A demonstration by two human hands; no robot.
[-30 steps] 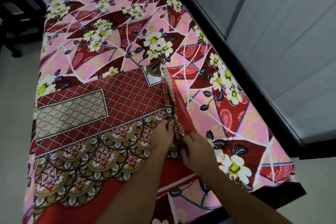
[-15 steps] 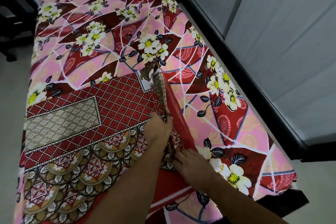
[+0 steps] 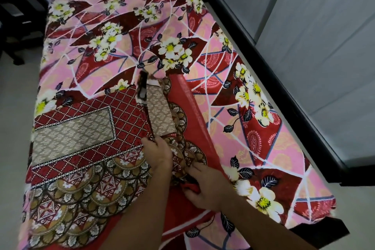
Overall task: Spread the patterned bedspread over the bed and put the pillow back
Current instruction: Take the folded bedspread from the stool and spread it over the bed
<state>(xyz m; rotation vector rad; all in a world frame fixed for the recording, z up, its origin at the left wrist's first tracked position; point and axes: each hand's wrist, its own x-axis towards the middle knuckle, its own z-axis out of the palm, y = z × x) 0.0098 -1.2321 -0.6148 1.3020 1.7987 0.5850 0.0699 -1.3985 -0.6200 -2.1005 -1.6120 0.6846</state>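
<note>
bedspread (image 3: 91,132) – red diamond lattice, tan panel, scalloped brown border – lies folded on the near left part of the bed, on top of a pink flowered sheet (image 3: 162,26). From here I see one layer turned up along its right edge: a tan strip (image 3: 159,111) stands tilted, and a plain red layer is opened out to the right of it over the sheet.

left hand (image 3: 159,153) is at the near end of that strip, fingers curled over the fold and clamped on the bedspread. right hand (image 3: 205,186) is just beside it, nearer me, fingers together, pinching a bunch of the red cloth. The two hands are close but not touching. Both forearms come in from the bottom edge.

The sheet covers the rest of the mattress up to the far end and hangs over the near right corner. A black bed frame (image 3: 263,71) runs along the right side – grey panels (image 3: 324,36) behind it. Dark furniture (image 3: 18,12) is at top left, on a pale floor (image 3: 12,128); I cannot tell what it is.
</note>
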